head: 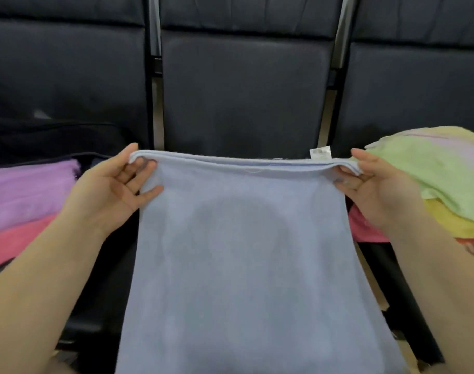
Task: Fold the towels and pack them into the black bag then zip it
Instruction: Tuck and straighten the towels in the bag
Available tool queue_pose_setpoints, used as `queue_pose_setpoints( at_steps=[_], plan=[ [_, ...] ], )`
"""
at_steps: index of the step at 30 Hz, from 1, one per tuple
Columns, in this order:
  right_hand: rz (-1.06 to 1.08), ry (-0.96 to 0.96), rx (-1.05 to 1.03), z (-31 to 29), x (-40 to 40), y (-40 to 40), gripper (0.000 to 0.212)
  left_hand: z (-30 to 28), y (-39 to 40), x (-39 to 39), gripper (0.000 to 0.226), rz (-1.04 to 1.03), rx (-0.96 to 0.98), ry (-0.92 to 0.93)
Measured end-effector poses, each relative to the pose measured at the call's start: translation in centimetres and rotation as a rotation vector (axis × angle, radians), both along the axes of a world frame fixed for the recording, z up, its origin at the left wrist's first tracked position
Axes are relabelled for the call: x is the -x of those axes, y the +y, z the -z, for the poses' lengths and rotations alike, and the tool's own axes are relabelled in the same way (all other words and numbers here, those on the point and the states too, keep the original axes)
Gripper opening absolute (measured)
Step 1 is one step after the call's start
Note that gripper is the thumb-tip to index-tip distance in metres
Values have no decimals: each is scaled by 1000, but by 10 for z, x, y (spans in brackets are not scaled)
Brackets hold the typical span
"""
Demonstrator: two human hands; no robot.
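Currently both hands hold one pale blue terry towel (pixel 241 238) by its far folded edge, stretched flat across the middle seat. Left hand (pixel 114 190) is palm-up, forearm coming in from the lower left; thumb sits on top of the left corner, fingers (pixel 149 191) curl under and against the cloth, so it pinches that corner. Right hand (pixel 376 190) mirrors it, forearm from the lower right, thumb over the right corner, fingers tucked beneath the edge, pinching too. The edge between them shows several stacked layers, so the towel is doubled over. A small white care label (pixel 320 153) sticks up near the right corner. The near end of the towel runs down toward the camera and out of the bottom of the view.

Black fabric bag (pixel 47 141) lies open on the left seat. Inside it: a folded lilac towel (pixel 28 193) with a folded pink towel (pixel 17 244) just nearer the camera, touching it. Zip state not readable.

On the right seat, a loose pile: light green towel (pixel 441 176) on top, yellow towel (pixel 457 225) under it, another pink cloth (pixel 365 228) poking out at the pile's left edge, next to the right wrist.

Dark padded bench seats (pixel 244 90) with metal frame bars between them fill the background.
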State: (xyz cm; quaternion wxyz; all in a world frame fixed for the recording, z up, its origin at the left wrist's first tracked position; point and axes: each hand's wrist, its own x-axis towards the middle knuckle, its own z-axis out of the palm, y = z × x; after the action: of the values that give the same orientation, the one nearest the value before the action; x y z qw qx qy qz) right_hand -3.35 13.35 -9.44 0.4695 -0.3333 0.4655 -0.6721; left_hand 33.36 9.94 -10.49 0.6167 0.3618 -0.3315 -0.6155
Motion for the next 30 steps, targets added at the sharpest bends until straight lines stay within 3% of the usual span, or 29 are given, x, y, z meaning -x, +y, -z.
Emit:
queue_pose_setpoints(
  at_steps=[8, 12, 17, 19, 25, 27, 30],
  plan=[
    [-16, 71, -60, 8, 11, 8, 27, -2, -3, 2, 33, 16, -1, -101],
    [-79, 100, -93, 9, 15, 26, 27, -6, 11, -10, 13, 73, 30, -136],
    [-207, 167, -127, 12, 30, 56, 27, -1, 37, -43, 67, 231, 4, -330],
    [-289, 205, -146, 15, 38, 68, 20, 1, 53, -52, 73, 296, -42, -436],
    [-496, 470, -436, 23, 41, 102, 31, 23, 104, -69, 78, 653, -237, -850],
    [-542, 655, -601, 31, 38, 110, 29, 34, 116, -63, 65, 747, -301, -1025],
    [-549, 1085, -726, 36, 33, 114, 20, 45, 133, -47, 14, 817, -292, -1359]
  ],
)
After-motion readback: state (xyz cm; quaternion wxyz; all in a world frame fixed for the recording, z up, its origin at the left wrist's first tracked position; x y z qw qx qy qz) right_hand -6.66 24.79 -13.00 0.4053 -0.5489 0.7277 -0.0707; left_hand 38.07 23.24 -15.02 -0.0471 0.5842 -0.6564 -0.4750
